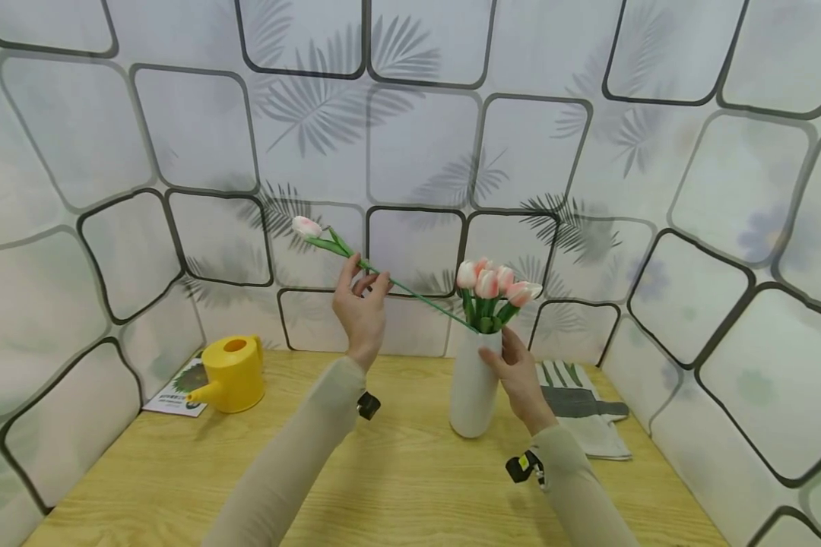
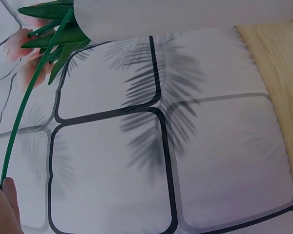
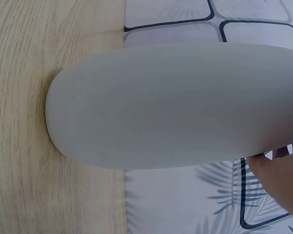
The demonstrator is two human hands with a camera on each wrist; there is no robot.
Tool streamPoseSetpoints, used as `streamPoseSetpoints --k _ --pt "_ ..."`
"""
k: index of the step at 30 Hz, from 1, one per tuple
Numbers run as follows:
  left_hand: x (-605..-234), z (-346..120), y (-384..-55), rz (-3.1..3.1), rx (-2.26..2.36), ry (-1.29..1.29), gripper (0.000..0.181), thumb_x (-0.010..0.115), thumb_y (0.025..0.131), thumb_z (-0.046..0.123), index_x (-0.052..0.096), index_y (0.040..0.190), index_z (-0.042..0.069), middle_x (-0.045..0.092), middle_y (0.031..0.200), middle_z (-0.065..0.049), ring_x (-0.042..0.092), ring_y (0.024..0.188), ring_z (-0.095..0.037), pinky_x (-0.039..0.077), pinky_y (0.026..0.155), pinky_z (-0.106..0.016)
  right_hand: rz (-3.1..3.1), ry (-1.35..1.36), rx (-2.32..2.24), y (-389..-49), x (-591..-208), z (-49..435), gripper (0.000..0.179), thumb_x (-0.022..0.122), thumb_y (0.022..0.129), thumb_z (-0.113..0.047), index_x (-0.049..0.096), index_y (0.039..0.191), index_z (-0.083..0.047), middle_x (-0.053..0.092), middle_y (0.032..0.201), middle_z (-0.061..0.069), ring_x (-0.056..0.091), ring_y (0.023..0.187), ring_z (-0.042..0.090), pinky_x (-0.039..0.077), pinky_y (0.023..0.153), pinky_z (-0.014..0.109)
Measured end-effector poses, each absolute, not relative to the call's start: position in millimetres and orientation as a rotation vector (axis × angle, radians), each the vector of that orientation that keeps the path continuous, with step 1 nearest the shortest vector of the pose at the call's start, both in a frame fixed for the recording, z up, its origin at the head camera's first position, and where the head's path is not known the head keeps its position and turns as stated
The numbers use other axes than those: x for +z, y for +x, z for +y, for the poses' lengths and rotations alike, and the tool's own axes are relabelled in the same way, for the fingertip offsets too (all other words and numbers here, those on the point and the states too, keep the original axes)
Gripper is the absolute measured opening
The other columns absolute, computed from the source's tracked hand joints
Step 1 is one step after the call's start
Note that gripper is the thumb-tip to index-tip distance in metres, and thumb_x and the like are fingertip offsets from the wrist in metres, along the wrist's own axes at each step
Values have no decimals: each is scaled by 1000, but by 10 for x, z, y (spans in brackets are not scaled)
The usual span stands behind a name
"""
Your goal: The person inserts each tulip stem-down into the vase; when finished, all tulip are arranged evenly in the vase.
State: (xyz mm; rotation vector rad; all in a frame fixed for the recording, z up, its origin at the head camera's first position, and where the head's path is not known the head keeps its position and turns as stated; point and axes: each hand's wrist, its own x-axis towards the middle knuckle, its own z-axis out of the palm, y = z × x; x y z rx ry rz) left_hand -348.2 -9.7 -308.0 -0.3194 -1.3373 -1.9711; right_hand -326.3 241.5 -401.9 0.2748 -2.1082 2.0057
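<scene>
A single pink-and-white tulip (image 1: 307, 227) slants through the air, its thin green stem (image 1: 424, 298) pinched by my left hand (image 1: 361, 308). The lower end of that stem meets the rim of a white vase (image 1: 475, 387); whether it is inside cannot be told. Several pink tulips (image 1: 487, 282) with green leaves stand in the vase. My right hand (image 1: 520, 376) holds the vase near its top from the right side. In the left wrist view the stem (image 2: 34, 83) runs up to the vase (image 2: 185, 19). The right wrist view shows the vase (image 3: 161, 107) upright on the table.
A yellow watering can (image 1: 234, 376) stands at the left of the wooden table (image 1: 397, 486), beside a printed card or packet (image 1: 178, 395). Right of the vase lies a folded grey and white cloth item (image 1: 581, 410), perhaps gloves. Patterned walls (image 1: 424, 144) enclose the table.
</scene>
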Motion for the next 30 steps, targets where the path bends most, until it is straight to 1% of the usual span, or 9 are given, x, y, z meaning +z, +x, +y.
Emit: streamPoseSetpoints --k 2,6,9,12,17,20,27,30 --pt "-3063 -78 -3488 -1379 -1892 -334 56 72 88 4 53 140 12 52 132 -19 67 92 -17 60 74 -24 -2106 272 2004 -3269 -4023 2413 78 67 95 -26 21 157 -15 29 159 12 33 144 30 31 117 52" --pt "-3012 -36 -3482 -1427 -1732 -396 53 72 88 5 55 138 12 56 132 -13 68 94 -20 59 69 -21 -2103 277 2006 -3276 -4024 2402 78 67 95 -26 22 157 -15 31 159 11 34 144 29 31 117 52" --pt "-2954 1 -3470 -1421 -1671 -451 52 72 88 4 57 137 10 59 128 -11 69 95 -24 59 70 -21 -2101 288 2011 -3276 -4019 2394 78 66 95 -25 21 157 -14 30 159 12 34 144 29 30 118 52" --pt "-2903 40 -3450 -1429 -1647 -480 51 73 87 3 58 136 9 61 125 -12 68 97 -30 60 73 -25 -2106 285 2007 -3270 -4016 2392 78 66 95 -25 20 157 -14 29 159 12 33 145 30 30 118 52" --pt "-2883 114 -3405 -1482 -1550 -558 49 72 89 8 58 136 10 61 128 -10 68 99 -31 61 76 -30 -2116 266 1998 -3278 -4032 2405 78 66 95 -27 20 157 -14 30 159 12 33 145 30 31 117 52" --pt "-2881 155 -3382 -1477 -1514 -619 47 71 90 8 58 135 9 62 128 -10 69 99 -28 61 75 -33 -2116 270 1995 -3280 -4039 2407 78 66 96 -27 20 157 -14 29 159 13 33 145 30 30 118 52" --pt "-2832 215 -3372 -1463 -1410 -650 43 71 89 5 61 131 7 64 125 -10 70 95 -23 61 73 -31 -2113 259 1999 -3264 -4034 2412 77 66 95 -26 21 157 -15 30 159 10 32 145 28 30 118 51" --pt "-2816 249 -3381 -1465 -1386 -682 43 71 88 3 61 130 6 65 123 -12 70 94 -25 61 73 -30 -2119 252 2005 -3254 -4020 2405 78 66 95 -27 21 157 -15 29 160 10 32 145 29 30 118 52"
